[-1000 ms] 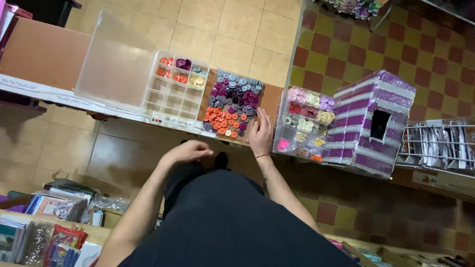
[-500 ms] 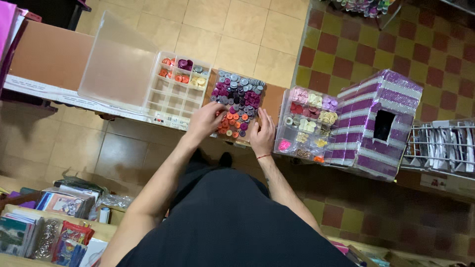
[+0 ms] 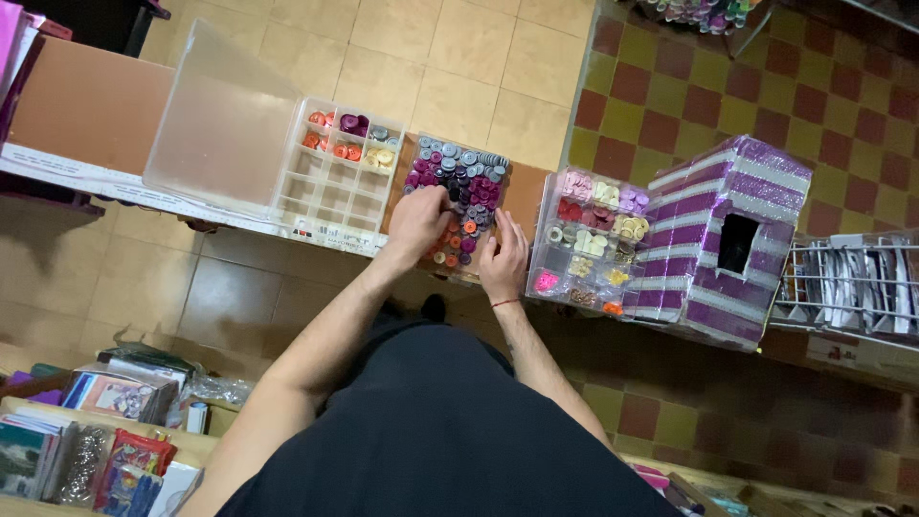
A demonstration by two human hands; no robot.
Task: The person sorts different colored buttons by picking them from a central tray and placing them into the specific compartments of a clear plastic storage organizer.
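A loose heap of buttons (image 3: 467, 187), purple, grey, red and orange, lies on a brown counter top (image 3: 86, 105). My left hand (image 3: 418, 220) rests on the heap's left side with its fingers among the buttons. On the heap's right side sits my right hand (image 3: 502, 258), fingers spread on the buttons, a red thread around its wrist. Just left of the heap stands a clear compartment box (image 3: 335, 172) with orange, purple and yellow buttons in its top cells and its lid (image 3: 222, 124) swung open. Whether either hand pinches a button is hidden.
A second clear box (image 3: 593, 244) full of sorted buttons sits right of the heap. Beside it stands a purple and silver glitter box (image 3: 732, 239) with a square hole. A wire rack (image 3: 857, 282) is far right. Packaged goods (image 3: 86, 440) fill a lower shelf at bottom left.
My left hand rose from near my lap to the counter and landed on the left of the button heap. My right hand stayed at the heap's right side.
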